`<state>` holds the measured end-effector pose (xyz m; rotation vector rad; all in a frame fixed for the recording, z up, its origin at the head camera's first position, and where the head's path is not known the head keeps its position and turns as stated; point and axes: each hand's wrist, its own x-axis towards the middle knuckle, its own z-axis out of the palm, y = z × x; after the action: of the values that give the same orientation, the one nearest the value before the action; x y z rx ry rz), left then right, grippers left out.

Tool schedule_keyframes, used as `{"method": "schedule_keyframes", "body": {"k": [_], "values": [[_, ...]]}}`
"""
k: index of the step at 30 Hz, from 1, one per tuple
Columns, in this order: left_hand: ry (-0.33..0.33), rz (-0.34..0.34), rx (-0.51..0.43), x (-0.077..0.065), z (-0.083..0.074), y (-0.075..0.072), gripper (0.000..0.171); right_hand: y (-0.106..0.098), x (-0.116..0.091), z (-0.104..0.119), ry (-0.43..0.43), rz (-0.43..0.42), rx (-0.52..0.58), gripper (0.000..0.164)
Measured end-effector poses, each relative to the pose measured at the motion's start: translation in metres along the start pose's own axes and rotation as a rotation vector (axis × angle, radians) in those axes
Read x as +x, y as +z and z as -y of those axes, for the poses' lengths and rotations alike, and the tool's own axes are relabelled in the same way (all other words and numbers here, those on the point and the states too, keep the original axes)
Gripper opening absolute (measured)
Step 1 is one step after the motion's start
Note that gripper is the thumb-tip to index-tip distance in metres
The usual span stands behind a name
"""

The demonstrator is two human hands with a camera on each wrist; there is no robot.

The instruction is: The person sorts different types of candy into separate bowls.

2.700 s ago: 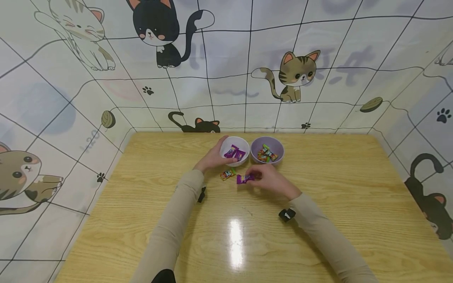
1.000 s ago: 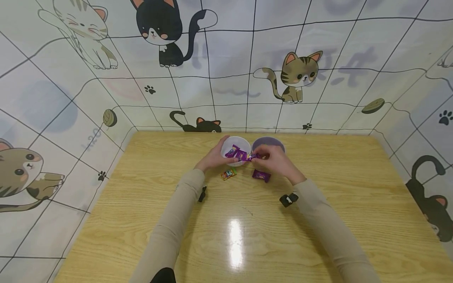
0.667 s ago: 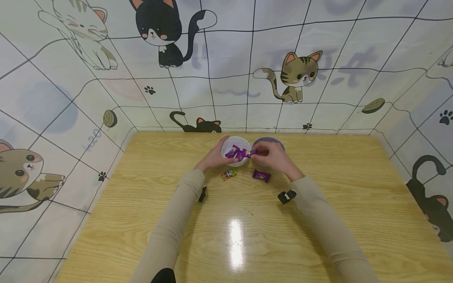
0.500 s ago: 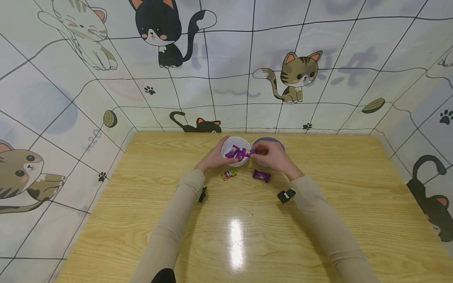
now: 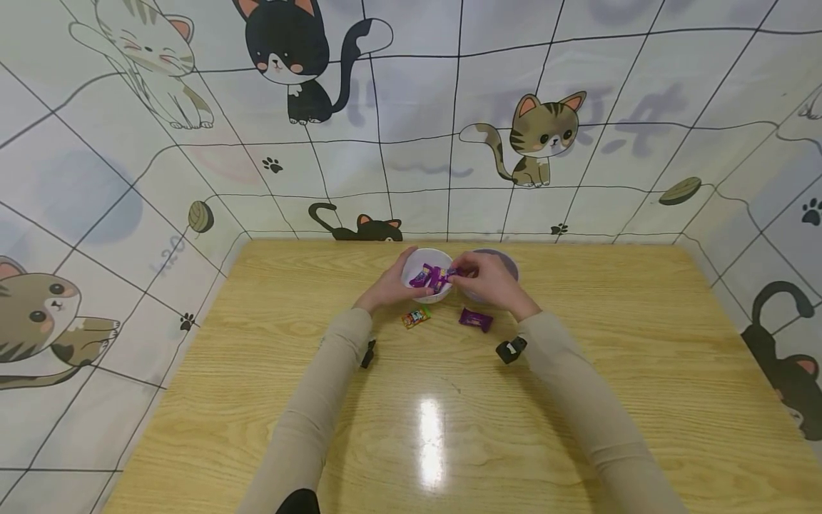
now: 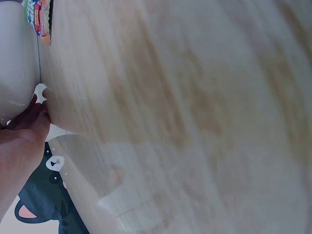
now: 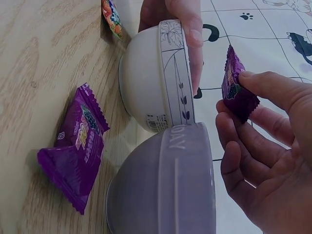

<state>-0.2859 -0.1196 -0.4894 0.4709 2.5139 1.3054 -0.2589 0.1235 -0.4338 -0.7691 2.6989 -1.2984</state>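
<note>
My left hand [image 5: 388,287] grips the white bowl [image 5: 427,255] from its left side, thumb at the near rim. Several purple-wrapped candies [image 5: 422,275] lie inside it. Over the bowl's right rim, my right hand [image 5: 491,282] pinches a purple candy packet [image 7: 236,90] between thumb and fingers, as the right wrist view shows. Touching the white bowl on the right is a lavender bowl [image 7: 146,190], its inside mostly hidden by my right hand. On the table in front lie another purple candy [image 5: 475,319] and an orange-and-green candy [image 5: 415,318].
The wooden table [image 5: 359,428] runs back to a wall sheet [image 5: 424,164] printed with cats and grid lines. Both bowls stand near the table's far edge. A black wrist camera [image 5: 511,350] sits under my right wrist.
From in front of the bowls, my right hand has risen with a purple candy to the white bowl's rim, lately shifting left. Another purple candy now shows on the table. My left hand stays put.
</note>
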Motion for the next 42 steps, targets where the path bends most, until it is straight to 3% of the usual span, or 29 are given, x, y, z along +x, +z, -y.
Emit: {"method": "schedule_keyframes", "body": {"k": [18, 28, 37, 42], "values": [[0.0, 0.0, 0.001, -0.001, 0.001, -0.001, 0.103, 0.009, 0.019, -0.002, 0.025, 0.048, 0.016, 0.018], [0.004, 0.002, 0.009, 0.002, 0.004, 0.0, 0.103, 0.015, 0.032, 0.005, -0.019, 0.07, 0.038, 0.023], [-0.001, -0.005, 0.021, 0.0, 0.001, 0.0, 0.103, 0.014, 0.021, -0.001, 0.023, 0.058, 0.027, 0.025], [-0.002, -0.006, 0.018, 0.0, 0.001, 0.0, 0.104, 0.011, 0.008, -0.001, -0.01, 0.023, 0.013, 0.022]]}}
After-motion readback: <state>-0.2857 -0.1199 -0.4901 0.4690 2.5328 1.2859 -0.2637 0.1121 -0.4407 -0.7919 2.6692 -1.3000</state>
